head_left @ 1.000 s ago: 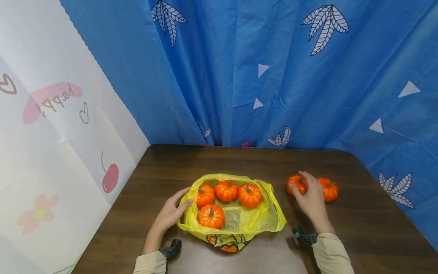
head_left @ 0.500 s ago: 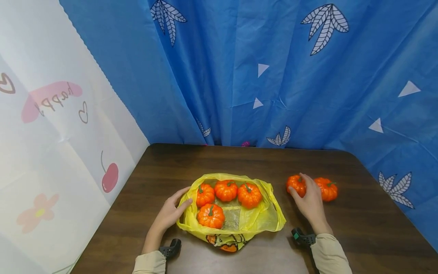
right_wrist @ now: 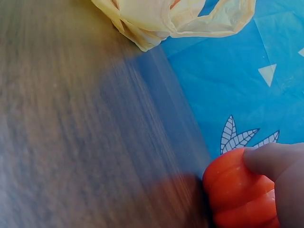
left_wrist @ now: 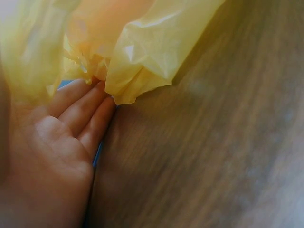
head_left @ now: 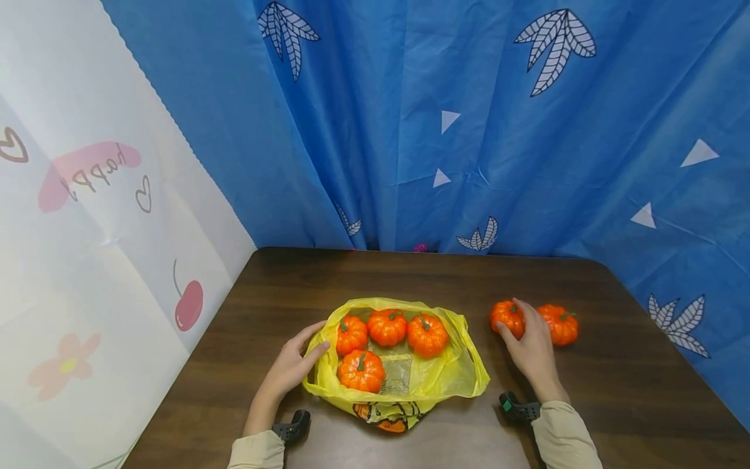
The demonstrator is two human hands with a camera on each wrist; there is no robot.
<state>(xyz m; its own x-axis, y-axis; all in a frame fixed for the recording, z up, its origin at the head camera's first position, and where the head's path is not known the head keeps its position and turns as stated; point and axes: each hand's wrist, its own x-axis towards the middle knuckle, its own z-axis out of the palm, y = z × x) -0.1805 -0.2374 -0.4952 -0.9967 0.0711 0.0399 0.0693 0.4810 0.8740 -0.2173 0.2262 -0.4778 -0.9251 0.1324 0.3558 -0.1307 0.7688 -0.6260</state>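
My right hand (head_left: 534,348) grips a small orange toy pumpkin (head_left: 505,317) on the right of the table, thumb on its near side and fingers behind it. In the right wrist view the thumb presses on the ribbed pumpkin (right_wrist: 237,187). A second pumpkin (head_left: 560,326) lies just right of that hand. In the middle, a yellow plastic bag (head_left: 451,378) stands with its mouth spread wide and several pumpkins (head_left: 361,370) inside. My left hand (head_left: 290,365) rests against the bag's left side; in the left wrist view its fingers (left_wrist: 83,109) lie straight under the yellow film.
The dark wooden table (head_left: 275,280) ends at a blue curtain (head_left: 381,163) along the back. A white printed sheet (head_left: 117,260) hangs along the left edge. Each wrist wears a black camera band (head_left: 293,426).
My right hand has shifted slightly left and closed in on the pumpkin, uncovering more of the one to its right. The left hand and the bag keep their places.
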